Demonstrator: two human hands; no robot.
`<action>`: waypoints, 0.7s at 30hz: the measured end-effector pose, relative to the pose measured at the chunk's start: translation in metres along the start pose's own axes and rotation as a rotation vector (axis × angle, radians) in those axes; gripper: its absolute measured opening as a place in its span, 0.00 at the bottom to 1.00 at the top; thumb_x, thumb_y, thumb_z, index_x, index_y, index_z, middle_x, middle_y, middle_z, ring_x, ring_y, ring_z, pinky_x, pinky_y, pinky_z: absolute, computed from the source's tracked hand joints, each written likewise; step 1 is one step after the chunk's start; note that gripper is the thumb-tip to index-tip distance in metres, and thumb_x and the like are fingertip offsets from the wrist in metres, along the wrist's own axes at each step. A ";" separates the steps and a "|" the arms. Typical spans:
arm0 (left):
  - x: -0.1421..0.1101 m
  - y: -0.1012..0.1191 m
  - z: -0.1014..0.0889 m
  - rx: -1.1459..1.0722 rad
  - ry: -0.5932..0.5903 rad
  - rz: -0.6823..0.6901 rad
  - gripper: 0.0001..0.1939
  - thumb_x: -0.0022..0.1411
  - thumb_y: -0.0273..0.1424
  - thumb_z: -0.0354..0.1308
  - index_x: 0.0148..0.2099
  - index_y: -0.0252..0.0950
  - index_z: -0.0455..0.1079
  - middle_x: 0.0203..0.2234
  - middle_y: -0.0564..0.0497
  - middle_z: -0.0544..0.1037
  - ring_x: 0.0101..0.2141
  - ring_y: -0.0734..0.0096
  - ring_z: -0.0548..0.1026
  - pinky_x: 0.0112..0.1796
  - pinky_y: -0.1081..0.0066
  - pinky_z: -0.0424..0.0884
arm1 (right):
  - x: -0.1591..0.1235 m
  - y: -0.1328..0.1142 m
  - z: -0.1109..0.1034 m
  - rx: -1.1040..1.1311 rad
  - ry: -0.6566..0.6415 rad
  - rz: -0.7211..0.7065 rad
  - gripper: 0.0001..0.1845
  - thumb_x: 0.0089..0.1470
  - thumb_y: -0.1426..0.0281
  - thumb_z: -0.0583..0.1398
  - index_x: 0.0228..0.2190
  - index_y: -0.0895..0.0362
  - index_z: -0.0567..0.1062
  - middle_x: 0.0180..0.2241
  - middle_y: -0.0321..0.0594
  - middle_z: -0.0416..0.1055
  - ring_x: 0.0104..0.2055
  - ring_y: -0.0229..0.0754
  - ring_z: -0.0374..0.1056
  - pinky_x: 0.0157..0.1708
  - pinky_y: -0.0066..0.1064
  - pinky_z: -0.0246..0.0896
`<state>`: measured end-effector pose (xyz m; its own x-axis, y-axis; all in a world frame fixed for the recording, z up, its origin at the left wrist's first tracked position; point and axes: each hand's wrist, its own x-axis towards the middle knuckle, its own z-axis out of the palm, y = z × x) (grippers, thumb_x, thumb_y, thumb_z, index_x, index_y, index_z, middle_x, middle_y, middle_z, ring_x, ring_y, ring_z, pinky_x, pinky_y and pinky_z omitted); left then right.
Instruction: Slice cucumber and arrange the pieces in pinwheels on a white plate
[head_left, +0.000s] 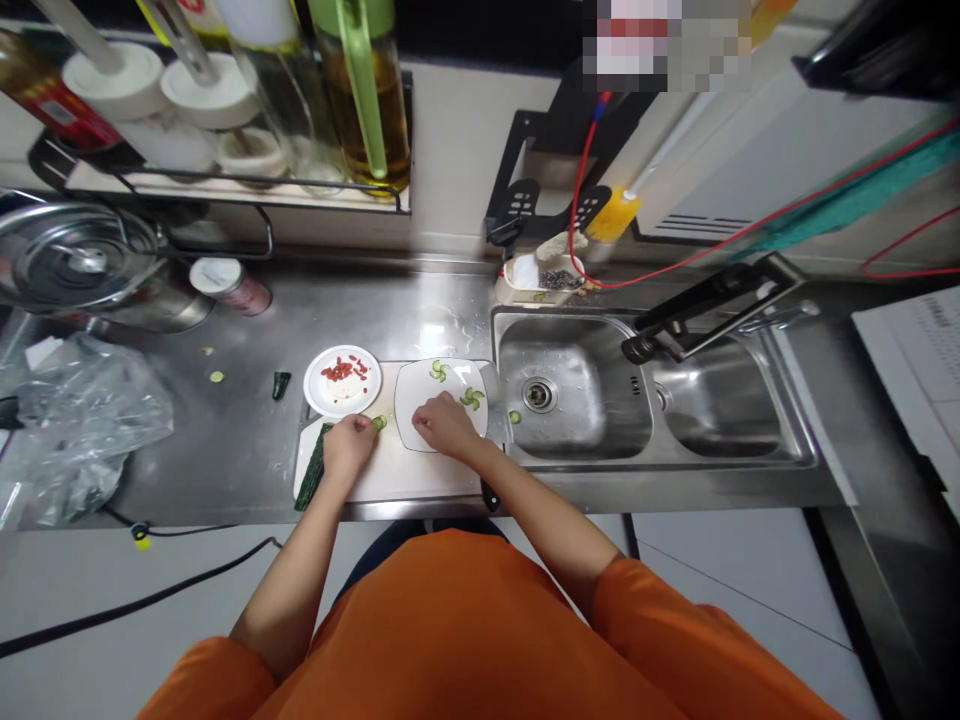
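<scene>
My left hand (349, 452) is closed over the white cutting board (409, 484), its fingertips pinching at a few thin cucumber slices (380, 422). Just beside that wrist, a dark green piece of cucumber (310, 482) lies along the board's left side. Over the square white plate (409, 388) is my right hand (444, 424), fingers curled together; whatever they hold is hidden. Two fans of cucumber slices (472, 399) sit on this plate's right part. A small round white plate (312, 385) with red goji-like berries (346, 369) stands at the board's back left corner.
A knife handle (490, 496) sticks out at the board's front right. The double sink (574, 400) lies to the right. On the left are a cucumber end (280, 385), a plastic bag (97, 410), a pink can (232, 286) and a lidded pot (82, 265). Bottles (367, 110) fill the shelf above.
</scene>
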<state>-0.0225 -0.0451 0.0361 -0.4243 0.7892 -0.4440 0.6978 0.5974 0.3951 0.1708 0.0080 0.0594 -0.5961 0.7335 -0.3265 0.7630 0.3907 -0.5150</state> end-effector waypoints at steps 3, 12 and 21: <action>-0.004 -0.001 -0.003 0.008 0.054 0.017 0.10 0.53 0.37 0.55 0.35 0.39 0.72 0.30 0.48 0.78 0.31 0.63 0.74 0.34 0.69 0.63 | 0.003 -0.004 0.004 0.021 -0.001 -0.017 0.12 0.57 0.70 0.53 0.32 0.55 0.77 0.33 0.42 0.72 0.40 0.45 0.58 0.35 0.32 0.49; -0.015 0.011 -0.011 -0.606 -0.087 0.151 0.17 0.48 0.40 0.59 0.37 0.34 0.74 0.25 0.53 0.76 0.25 0.76 0.69 0.30 0.75 0.63 | 0.024 -0.008 0.011 0.337 0.154 -0.065 0.09 0.52 0.73 0.58 0.36 0.57 0.77 0.33 0.38 0.74 0.37 0.39 0.63 0.45 0.33 0.50; -0.016 0.028 0.000 -1.042 -0.320 -0.079 0.17 0.49 0.38 0.63 0.38 0.31 0.71 0.25 0.50 0.75 0.24 0.79 0.71 0.22 0.82 0.61 | 0.021 -0.003 -0.004 0.652 0.158 0.044 0.04 0.47 0.73 0.60 0.26 0.57 0.77 0.27 0.33 0.73 0.32 0.35 0.65 0.36 0.26 0.55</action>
<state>0.0035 -0.0415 0.0542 -0.1711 0.7599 -0.6271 -0.2199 0.5910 0.7761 0.1570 0.0244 0.0573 -0.4861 0.8332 -0.2634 0.4489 -0.0205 -0.8934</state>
